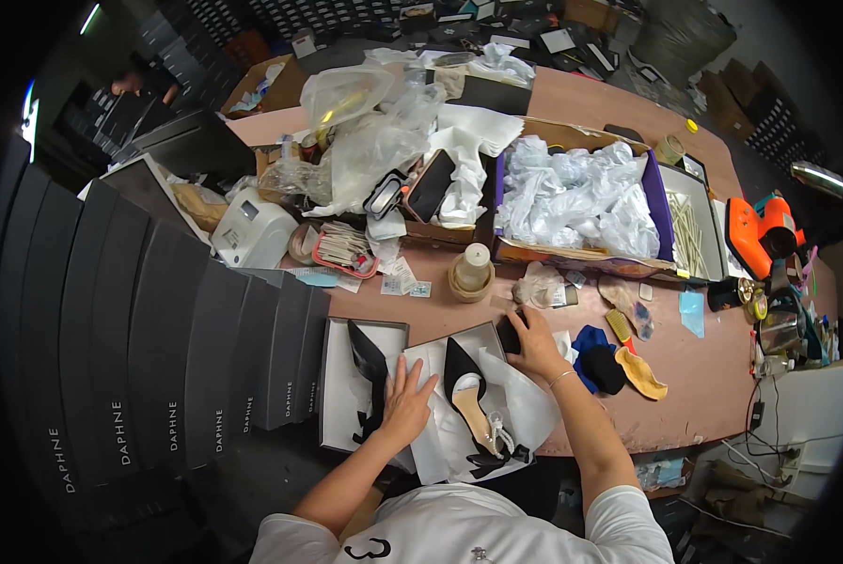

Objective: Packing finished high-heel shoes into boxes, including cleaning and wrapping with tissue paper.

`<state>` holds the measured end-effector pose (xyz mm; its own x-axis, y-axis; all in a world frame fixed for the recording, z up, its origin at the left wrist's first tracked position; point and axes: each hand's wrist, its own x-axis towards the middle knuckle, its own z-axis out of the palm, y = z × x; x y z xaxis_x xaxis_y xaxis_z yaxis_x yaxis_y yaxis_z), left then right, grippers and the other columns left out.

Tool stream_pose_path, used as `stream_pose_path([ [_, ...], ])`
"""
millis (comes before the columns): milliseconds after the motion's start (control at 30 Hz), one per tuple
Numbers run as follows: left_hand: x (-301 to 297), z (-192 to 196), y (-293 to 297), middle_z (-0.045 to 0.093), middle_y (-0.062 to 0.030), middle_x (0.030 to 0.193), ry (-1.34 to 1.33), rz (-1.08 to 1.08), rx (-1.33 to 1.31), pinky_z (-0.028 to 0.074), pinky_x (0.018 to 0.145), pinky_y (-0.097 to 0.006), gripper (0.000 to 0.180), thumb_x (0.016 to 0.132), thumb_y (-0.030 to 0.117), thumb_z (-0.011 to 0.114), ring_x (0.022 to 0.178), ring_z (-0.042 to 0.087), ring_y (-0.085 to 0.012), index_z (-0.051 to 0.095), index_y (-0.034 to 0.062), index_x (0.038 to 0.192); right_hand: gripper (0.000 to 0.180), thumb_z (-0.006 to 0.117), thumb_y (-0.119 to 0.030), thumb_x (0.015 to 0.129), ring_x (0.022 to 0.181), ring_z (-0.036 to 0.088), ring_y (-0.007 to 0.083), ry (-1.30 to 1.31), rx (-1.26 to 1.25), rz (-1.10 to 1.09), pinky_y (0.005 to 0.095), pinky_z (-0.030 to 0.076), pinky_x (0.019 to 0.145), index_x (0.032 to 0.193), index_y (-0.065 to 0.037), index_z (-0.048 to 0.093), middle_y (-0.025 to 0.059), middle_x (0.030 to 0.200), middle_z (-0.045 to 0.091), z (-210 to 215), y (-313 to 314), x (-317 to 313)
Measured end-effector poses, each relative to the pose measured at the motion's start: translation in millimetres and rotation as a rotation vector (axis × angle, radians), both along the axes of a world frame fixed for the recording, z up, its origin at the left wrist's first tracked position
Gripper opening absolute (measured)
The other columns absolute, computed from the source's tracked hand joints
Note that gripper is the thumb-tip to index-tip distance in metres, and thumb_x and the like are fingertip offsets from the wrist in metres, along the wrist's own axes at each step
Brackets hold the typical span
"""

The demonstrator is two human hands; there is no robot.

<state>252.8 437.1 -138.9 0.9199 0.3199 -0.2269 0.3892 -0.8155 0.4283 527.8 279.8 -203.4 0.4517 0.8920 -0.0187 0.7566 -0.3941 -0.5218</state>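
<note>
Two open shoe boxes lie side by side before me. The left box holds a black shoe, partly under my arm. In the right box, a black pointed high-heeled shoe with a pale insole rests on white tissue paper. My left hand lies with fingers apart on the tissue at the edge between the boxes. My right hand is at the far right corner of the right box, its fingers around a small black object whose kind I cannot make out.
Dark shoe boxes stand stacked at left. A purple-edged box of crumpled white plastic stands behind, near a lidded jar. On the right are a yellow brush, cloths and an orange device. A person is far left.
</note>
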Motion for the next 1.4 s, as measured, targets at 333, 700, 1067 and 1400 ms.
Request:
stream_pose_path([
  [333,60.9,35.0,145.7,0.060,-0.0177,0.116,-0.591,0.435,-0.159,0.045,0.095,-0.039,0.034,0.082,0.010,0.068,0.115,0.054,-0.0356,0.061,0.0015,0.114,0.033,0.072,-0.013,0.078,0.087,0.063,0.0332,0.154,0.161,-0.081,0.0403,0.051,0.076,0.109,-0.004,0.064,0.0162,0.098,0.064,145.1,64.6,-1.6],
  [700,191.7,11.0,234.5,0.045,-0.0150,0.137,-0.571,0.115,0.407,0.016,0.109,-0.068,0.030,0.076,0.015,0.072,0.138,0.029,-0.0357,0.061,0.0097,0.104,0.028,0.064,-0.014,0.083,0.109,0.057,0.0317,-0.214,0.374,0.339,0.0434,0.042,0.096,0.109,-0.005,0.064,0.0115,0.109,0.064,152.0,288.8,55.4],
  [1067,172.5,21.7,253.5,0.035,-0.0154,0.146,-0.491,0.123,0.308,0.011,0.109,-0.068,0.053,0.073,0.022,0.075,0.142,0.021,-0.0393,0.056,0.0107,0.121,0.014,0.059,-0.016,0.078,0.116,0.050,0.0260,-0.715,0.124,0.444,0.0562,0.023,0.112,0.084,-0.010,0.070,0.0030,0.093,0.060,122.4,305.9,54.6],
  [1400,181.8,-3.7,297.6,0.047,-0.0074,0.139,-0.379,0.251,0.424,0.013,0.108,-0.067,0.029,0.089,0.016,0.061,0.140,0.028,-0.0320,0.061,0.0095,0.118,0.019,0.058,-0.018,0.081,0.120,0.046,0.0286,-0.863,0.063,0.355,0.0619,0.020,0.111,0.086,-0.008,0.074,0.0082,0.118,0.056,98.0,339.0,36.0],
])
